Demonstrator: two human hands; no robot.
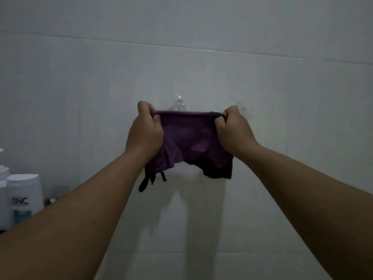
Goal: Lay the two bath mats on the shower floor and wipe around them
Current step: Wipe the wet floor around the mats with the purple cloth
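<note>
A purple cloth [189, 138] with black edging and black loose strips hangs stretched between my two hands in front of a white tiled wall. My left hand [144, 131] pinches its upper left corner. My right hand [232, 130] pinches its upper right corner. The cloth's top edge sits just below a clear plastic wall hook [178, 106]. No bath mat and no shower floor is in view.
A second clear hook [239, 105] is stuck on the tiled wall [101, 77] behind my right hand. White bottles [26, 197], one marked ZINC, stand at the lower left on a shelf.
</note>
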